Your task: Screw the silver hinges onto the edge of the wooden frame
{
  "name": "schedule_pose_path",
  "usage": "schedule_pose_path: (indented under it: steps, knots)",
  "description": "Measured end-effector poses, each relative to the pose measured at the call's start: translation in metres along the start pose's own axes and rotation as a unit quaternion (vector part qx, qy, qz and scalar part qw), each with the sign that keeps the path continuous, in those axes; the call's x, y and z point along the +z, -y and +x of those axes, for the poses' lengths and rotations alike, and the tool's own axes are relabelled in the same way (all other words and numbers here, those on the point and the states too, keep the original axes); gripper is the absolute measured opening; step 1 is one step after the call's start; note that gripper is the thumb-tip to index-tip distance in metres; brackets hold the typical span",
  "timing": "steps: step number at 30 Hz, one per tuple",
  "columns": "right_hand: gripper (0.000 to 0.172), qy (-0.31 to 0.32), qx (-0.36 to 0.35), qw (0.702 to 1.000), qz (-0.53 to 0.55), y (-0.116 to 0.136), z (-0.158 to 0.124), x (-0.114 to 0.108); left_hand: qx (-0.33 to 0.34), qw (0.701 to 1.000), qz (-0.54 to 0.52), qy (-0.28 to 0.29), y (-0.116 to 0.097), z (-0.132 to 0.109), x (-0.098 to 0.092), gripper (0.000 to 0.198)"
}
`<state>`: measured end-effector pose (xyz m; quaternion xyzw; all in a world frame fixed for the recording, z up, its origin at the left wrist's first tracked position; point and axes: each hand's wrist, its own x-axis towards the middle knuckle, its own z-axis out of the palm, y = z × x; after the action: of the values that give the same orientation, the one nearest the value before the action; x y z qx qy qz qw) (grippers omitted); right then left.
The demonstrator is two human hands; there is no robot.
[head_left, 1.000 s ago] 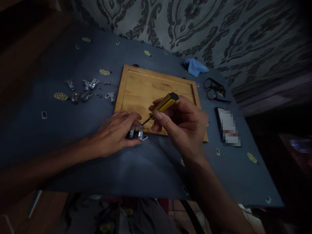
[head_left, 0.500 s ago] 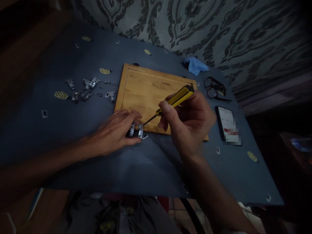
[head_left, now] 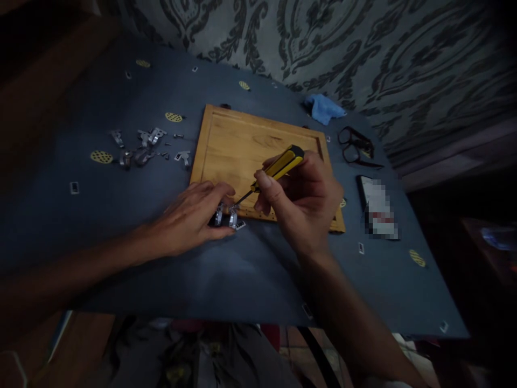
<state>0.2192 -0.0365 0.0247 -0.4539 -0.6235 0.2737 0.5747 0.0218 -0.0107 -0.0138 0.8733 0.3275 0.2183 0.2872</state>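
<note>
Screwdriver (head_left: 285,163) between right fingers (head_left: 268,184), metal fittings (head_left: 233,219) between left fingers (head_left: 221,190)

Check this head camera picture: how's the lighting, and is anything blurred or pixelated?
Head view: dim overall, upper corners nearly black; head view: small silver metal fittings by the bare left hand lack crisp detail; head view: black rectangular phone, partly pixelated.

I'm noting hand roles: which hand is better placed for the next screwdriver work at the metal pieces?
Likely the right hand: it holds the screwdriver, pointed at a metal piece by the near edge of the wooden panel. The left hand is beside that piece, no tool visible.
</note>
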Motion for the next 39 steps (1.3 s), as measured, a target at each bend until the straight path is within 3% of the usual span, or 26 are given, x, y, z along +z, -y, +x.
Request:
schedule_pose_path:
  steps: [6, 10, 15, 18, 24, 39]
  knots:
    - [0.013, 0.052, 0.007, 0.999, 0.007, 0.005, 0.004, -0.008, 0.010, 1.000, 0.007, -0.006, -0.002, 0.000, -0.001, 0.050]
    - [0.008, 0.028, -0.008, 1.000, -0.004, 0.003, 0.003, -0.005, 0.011, 1.000, 0.008, -0.004, -0.002, 0.001, -0.001, 0.052]
    - [0.023, -0.005, -0.006, 1.000, -0.002, 0.001, 0.001, 0.000, 0.009, 1.000, 0.001, -0.001, -0.003, 0.001, -0.002, 0.050]
    - [0.022, -0.026, -0.022, 0.999, 0.018, 0.003, 0.000, 0.003, 0.012, 1.000, 0.002, -0.006, -0.003, 0.001, -0.002, 0.050]
    - [0.021, -0.104, -0.042, 0.993, 0.022, 0.011, 0.001, 0.003, 0.005, 1.000, -0.008, -0.004, -0.001, 0.000, -0.001, 0.054]
    - [0.030, -0.051, 0.002, 0.999, 0.009, 0.007, 0.001, 0.004, 0.011, 1.000, 0.003, -0.010, -0.001, 0.000, 0.000, 0.054]
